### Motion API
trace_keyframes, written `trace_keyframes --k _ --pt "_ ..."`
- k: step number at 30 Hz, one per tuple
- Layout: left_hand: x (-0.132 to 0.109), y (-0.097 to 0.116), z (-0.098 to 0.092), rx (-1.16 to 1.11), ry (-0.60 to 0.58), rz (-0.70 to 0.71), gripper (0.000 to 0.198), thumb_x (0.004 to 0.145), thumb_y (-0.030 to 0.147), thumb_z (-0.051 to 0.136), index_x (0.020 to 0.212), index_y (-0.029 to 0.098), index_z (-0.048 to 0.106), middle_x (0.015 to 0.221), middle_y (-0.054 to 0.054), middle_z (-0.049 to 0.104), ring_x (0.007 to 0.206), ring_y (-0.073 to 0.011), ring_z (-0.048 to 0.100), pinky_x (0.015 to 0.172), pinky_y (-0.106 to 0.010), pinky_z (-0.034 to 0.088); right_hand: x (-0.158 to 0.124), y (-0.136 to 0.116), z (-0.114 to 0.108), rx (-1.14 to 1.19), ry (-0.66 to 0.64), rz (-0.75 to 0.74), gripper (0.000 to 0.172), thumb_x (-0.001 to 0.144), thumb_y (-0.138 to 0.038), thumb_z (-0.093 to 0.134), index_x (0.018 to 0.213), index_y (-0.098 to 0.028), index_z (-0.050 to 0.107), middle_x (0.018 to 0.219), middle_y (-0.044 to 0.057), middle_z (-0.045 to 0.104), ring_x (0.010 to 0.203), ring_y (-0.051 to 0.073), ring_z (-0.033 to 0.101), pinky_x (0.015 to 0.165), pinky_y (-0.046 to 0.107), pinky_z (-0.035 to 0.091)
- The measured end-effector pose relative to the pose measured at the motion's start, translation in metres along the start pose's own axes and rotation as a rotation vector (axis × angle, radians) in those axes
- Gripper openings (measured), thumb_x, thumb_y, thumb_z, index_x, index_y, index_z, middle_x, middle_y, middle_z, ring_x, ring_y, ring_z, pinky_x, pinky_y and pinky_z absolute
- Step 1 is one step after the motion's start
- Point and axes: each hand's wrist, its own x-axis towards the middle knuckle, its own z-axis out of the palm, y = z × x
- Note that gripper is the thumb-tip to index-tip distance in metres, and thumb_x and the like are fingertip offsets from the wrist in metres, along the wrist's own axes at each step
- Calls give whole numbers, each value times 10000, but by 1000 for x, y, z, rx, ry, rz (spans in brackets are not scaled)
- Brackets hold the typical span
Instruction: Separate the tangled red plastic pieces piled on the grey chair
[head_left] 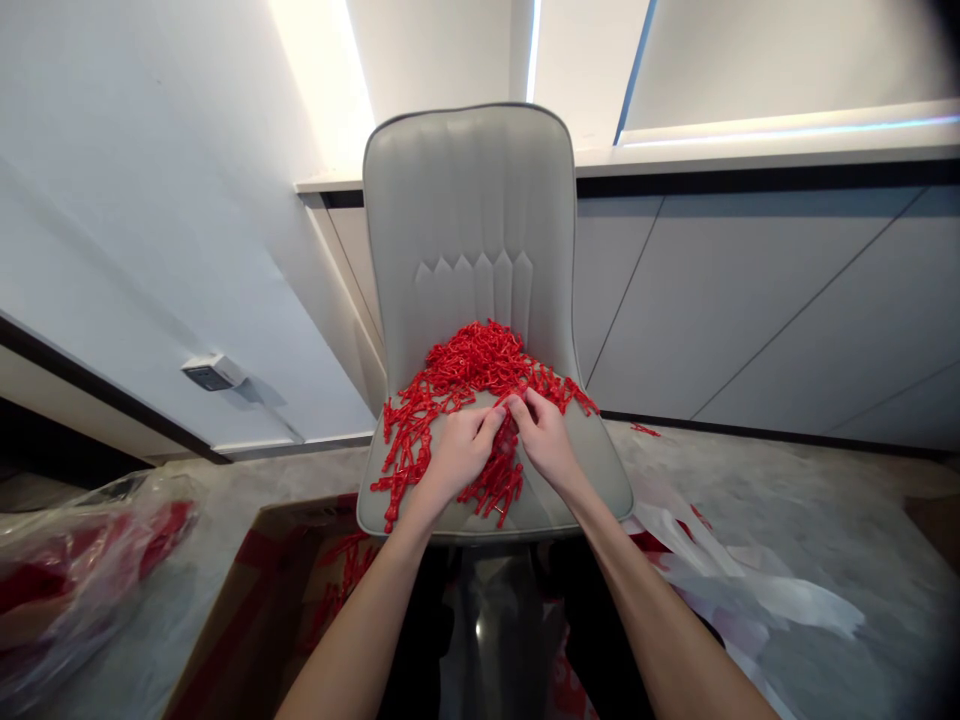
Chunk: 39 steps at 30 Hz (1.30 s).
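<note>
1. Our left hand [457,452] and right hand [550,440] meet fingertip to fingertip. Both are pinched on the red plastic pieces [469,375]; which single piece, we cannot tell.
2. The heap lies on the seat of the grey chair [465,220], spilling toward its front left edge.
3. Judged: light, stiff, thin moulded bits that are likely to snag together. Best taken by a stem, with the fingertips.
4. The pieces look glossy and branching; the upholstery is smooth, padded and stitched.
5. A cardboard box [247,590] sits below left.
</note>
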Motion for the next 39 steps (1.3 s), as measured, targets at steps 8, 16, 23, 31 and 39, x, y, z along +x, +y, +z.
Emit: trace_keyframes --k 8,16,23,31,39 --pt "-2 6 15 174 146 43 382 980 350 479 663 178 602 589 4 587 550 -133 470 605 -270 332 6 0 10 321 128 118 365 829 -573 644 772 -214 612 755 3 590 697 156 545 606 271 446" --pt "-12 22 43 408 52 160 251 958 294 536 769 196 669 754 -55 655 693 -185 569 674 -288 377 17 6 -4 761 361 255 365 877 -564 585 743 -230 522 536 -97 331 431 89 351 456 253 380" --pt "-14 30 41 133 37 133 300 929 449 571 850 201 720 776 -50 691 730 -200 606 716 -302 430 18 2 -20 702 302 221 427 884 -645 502 731 -247 516 414 -110 262 360 106 269 406 265 321" --pt "10 18 61 -896 384 -518 499 949 603 363 836 178 599 754 -48 657 685 -157 631 649 -262 487 -3 -16 21 329 165 86 423 885 -629 553 803 -222 630 433 -63 454 408 130 450 477 274 405" --pt "12 14 62 -1181 425 -656 405 930 539 448 726 194 506 492 58 415 500 -105 500 611 -223 463 -1 -9 35 568 204 294 450 902 -646 462 937 -218 597 523 -54 557 316 89 399 353 229 316"
